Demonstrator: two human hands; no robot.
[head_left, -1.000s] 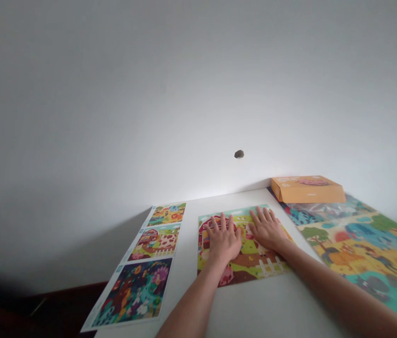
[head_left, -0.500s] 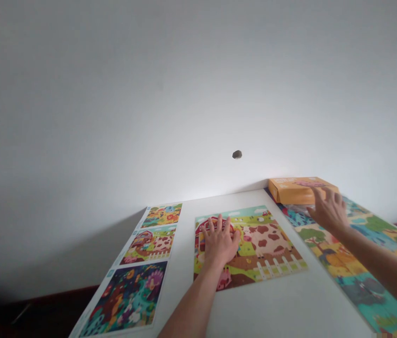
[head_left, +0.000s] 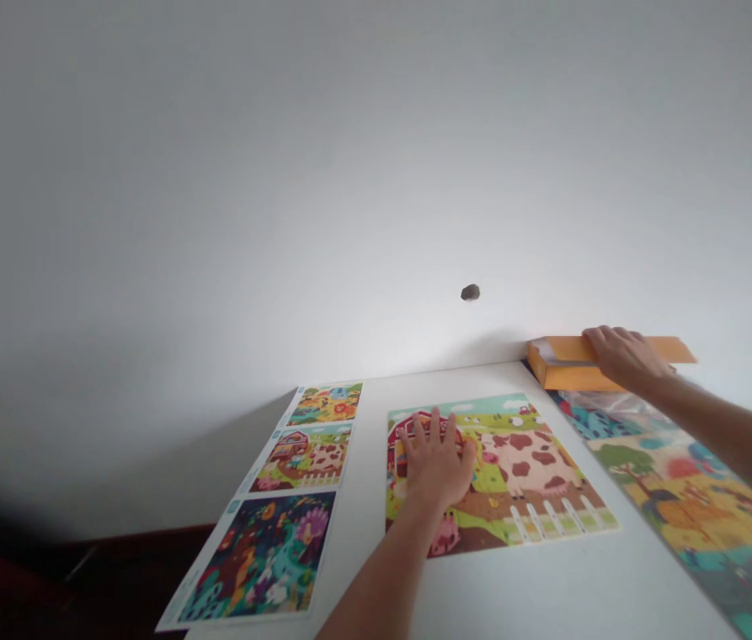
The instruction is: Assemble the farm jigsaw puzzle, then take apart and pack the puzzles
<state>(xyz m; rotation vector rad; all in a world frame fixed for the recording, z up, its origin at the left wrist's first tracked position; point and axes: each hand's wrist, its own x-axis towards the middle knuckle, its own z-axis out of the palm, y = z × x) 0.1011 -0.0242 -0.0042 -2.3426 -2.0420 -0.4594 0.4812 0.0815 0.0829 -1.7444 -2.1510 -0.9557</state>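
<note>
Two hands spanned the white tabletop [head_left: 549,587]. On the farm puzzle [head_left: 529,462], mid-tabletop, my left hand [head_left: 436,467] lay flat, fingers splayed, gripping nothing; light pressure seemed enough to steady it. At the far right, on the orange box [head_left: 569,380], my right hand [head_left: 628,357] curled its fingers over the raised lid [head_left: 673,348], thumb hidden; a slow, level lift looked kindest to the cardboard. The puzzle's sky edge pointed away from me; foreshortening hid any long axis. The box's ran left to right, as did the lid's.
</note>
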